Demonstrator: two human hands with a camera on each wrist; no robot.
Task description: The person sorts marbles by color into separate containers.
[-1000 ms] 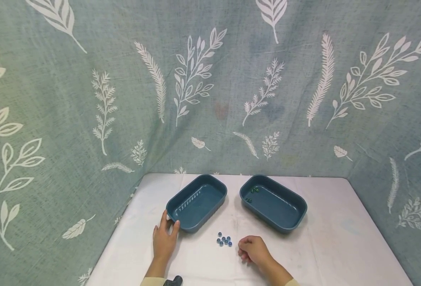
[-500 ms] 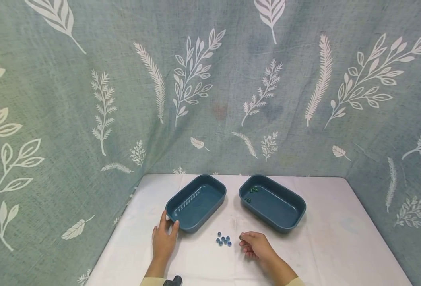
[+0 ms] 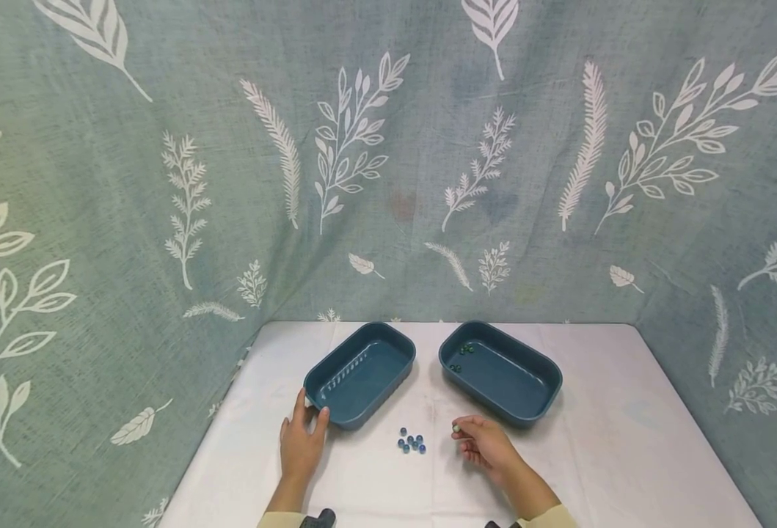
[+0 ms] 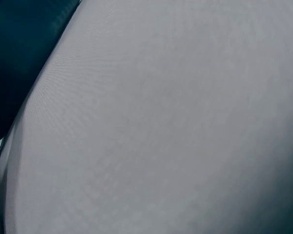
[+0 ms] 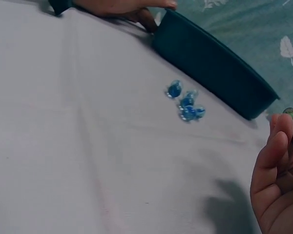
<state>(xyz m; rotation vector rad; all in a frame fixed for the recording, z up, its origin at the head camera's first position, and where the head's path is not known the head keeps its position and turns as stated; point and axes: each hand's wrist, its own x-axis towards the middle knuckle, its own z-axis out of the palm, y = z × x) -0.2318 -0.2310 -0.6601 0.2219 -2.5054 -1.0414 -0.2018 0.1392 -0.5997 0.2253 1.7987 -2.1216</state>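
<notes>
My right hand [image 3: 490, 449] pinches a green glass marble [image 5: 291, 115] between thumb and fingertip, above the white cloth just short of the right tray. Left of it, a loose cluster of several blue marbles [image 3: 411, 441] lies on the cloth. My left hand [image 3: 301, 444] rests its extended fingers and thumb on the near-left corner of the left dark teal tray [image 3: 365, 378], whose inside holds no marbles. Several green marbles [image 3: 467, 350] sit at the left end of the right tray [image 3: 510, 378]. The left wrist view shows mostly cloth and a dark tray edge [image 4: 29, 53].
The white cloth [image 3: 375, 491] covers the table. Behind and at both sides hangs a green leaf-patterned curtain [image 3: 388, 279]. The two trays stand apart near the back, angled away from each other, with a strip of cloth between them.
My right hand has risen and moved slightly right, toward the right tray, and the green marble at its fingertips now shows. My left hand stays on the left tray's corner.
</notes>
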